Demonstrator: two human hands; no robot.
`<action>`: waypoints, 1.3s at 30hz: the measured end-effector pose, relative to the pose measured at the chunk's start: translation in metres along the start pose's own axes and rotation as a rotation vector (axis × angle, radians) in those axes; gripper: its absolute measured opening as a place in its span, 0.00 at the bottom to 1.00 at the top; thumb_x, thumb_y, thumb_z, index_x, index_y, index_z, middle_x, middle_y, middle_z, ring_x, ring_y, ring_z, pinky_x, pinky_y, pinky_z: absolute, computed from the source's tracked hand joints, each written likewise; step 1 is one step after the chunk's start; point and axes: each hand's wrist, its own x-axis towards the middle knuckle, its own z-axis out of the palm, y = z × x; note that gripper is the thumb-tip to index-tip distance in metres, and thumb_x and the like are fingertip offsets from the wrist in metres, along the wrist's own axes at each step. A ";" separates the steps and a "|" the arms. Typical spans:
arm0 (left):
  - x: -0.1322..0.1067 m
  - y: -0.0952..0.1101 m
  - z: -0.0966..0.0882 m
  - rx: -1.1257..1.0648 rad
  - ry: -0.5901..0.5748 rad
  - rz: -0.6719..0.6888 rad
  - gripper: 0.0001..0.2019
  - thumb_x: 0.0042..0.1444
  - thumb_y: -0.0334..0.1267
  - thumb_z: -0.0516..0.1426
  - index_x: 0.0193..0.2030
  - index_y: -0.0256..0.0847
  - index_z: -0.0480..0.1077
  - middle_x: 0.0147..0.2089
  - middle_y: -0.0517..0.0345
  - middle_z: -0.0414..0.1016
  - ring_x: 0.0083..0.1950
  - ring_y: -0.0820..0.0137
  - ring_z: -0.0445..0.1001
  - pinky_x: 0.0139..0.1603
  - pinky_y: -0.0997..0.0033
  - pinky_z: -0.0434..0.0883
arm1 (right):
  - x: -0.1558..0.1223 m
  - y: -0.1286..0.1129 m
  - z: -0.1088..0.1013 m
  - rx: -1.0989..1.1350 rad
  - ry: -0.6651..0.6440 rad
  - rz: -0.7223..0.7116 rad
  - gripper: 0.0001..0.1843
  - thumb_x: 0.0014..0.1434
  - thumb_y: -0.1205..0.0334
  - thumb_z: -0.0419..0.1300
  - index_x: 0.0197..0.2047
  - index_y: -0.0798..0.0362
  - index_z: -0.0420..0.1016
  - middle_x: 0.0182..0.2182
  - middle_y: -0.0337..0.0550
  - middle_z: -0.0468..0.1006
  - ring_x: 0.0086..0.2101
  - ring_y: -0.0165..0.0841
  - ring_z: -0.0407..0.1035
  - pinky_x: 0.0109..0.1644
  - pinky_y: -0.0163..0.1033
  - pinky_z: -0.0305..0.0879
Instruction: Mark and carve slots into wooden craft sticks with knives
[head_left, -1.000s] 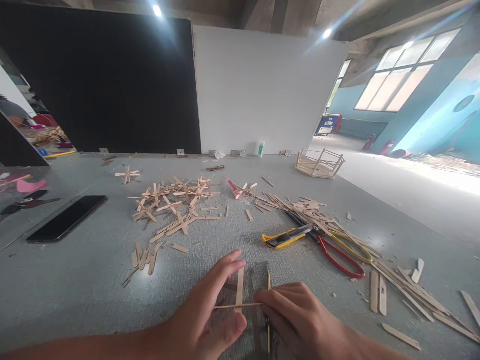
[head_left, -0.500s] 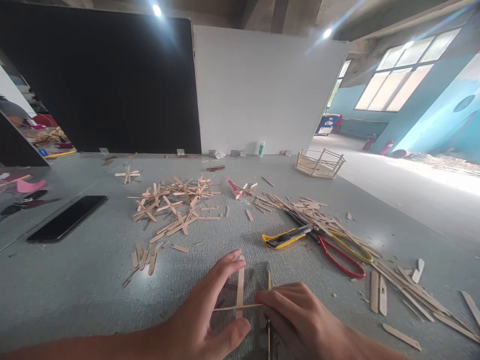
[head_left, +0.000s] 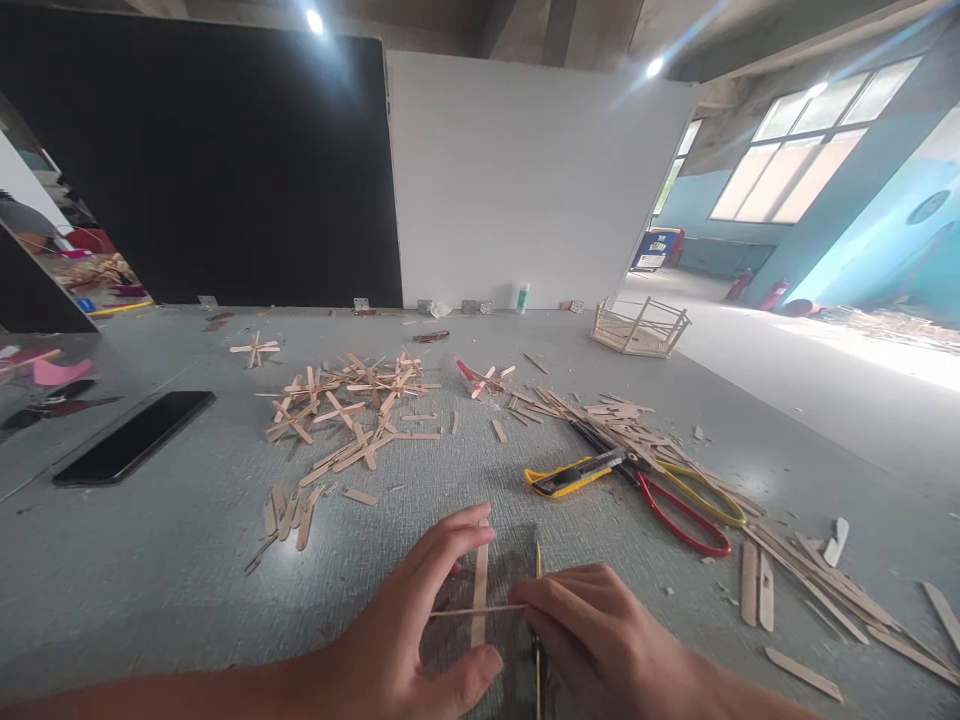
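Note:
My left hand (head_left: 409, 630) rests at the bottom centre, its fingers and thumb curled around a flat wooden craft stick (head_left: 480, 580) that lies pointing away from me on the grey table (head_left: 150, 560). My right hand (head_left: 600, 640) sits just to the right, fingers pinched on one end of a thin wooden sliver (head_left: 480, 610) that lies crosswise over the flat stick. Another thin stick (head_left: 538, 600) runs lengthwise under the right fingers.
A yellow utility knife (head_left: 574, 473) and red-and-yellow scissors (head_left: 679, 510) lie just beyond my hands. Heaps of craft sticks (head_left: 345, 410) spread across the middle and right. A black phone (head_left: 135, 436) lies at the left, a stick-built frame (head_left: 639, 328) and a glue bottle (head_left: 522, 297) farther back.
My left thumb has shifted slightly to the right along the table. Otherwise both hands and the sticks stay as they were.

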 end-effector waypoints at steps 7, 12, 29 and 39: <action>-0.001 0.001 0.002 -0.003 0.006 0.021 0.35 0.64 0.37 0.62 0.72 0.58 0.50 0.79 0.54 0.51 0.77 0.53 0.55 0.75 0.48 0.60 | -0.002 0.001 0.001 -0.016 0.000 0.048 0.14 0.77 0.65 0.46 0.47 0.56 0.72 0.25 0.39 0.74 0.23 0.30 0.63 0.30 0.37 0.58; -0.001 -0.002 0.003 -0.005 0.000 0.032 0.36 0.64 0.37 0.62 0.73 0.58 0.50 0.79 0.54 0.52 0.77 0.54 0.55 0.75 0.48 0.59 | -0.001 0.000 0.002 -0.054 0.080 0.057 0.12 0.76 0.67 0.47 0.47 0.54 0.72 0.26 0.40 0.77 0.23 0.31 0.68 0.30 0.37 0.62; -0.001 0.001 0.000 0.016 0.007 0.013 0.36 0.63 0.37 0.63 0.73 0.54 0.53 0.77 0.52 0.57 0.76 0.54 0.59 0.75 0.50 0.60 | 0.001 -0.002 0.002 -0.069 0.092 0.111 0.12 0.76 0.67 0.48 0.43 0.52 0.72 0.26 0.41 0.79 0.24 0.31 0.70 0.30 0.37 0.62; 0.000 -0.002 0.003 -0.058 -0.029 -0.078 0.40 0.58 0.38 0.66 0.75 0.47 0.55 0.78 0.48 0.53 0.77 0.50 0.55 0.76 0.48 0.57 | 0.000 0.000 0.002 -0.066 0.092 0.095 0.13 0.76 0.68 0.47 0.43 0.53 0.72 0.25 0.40 0.78 0.23 0.30 0.68 0.30 0.37 0.61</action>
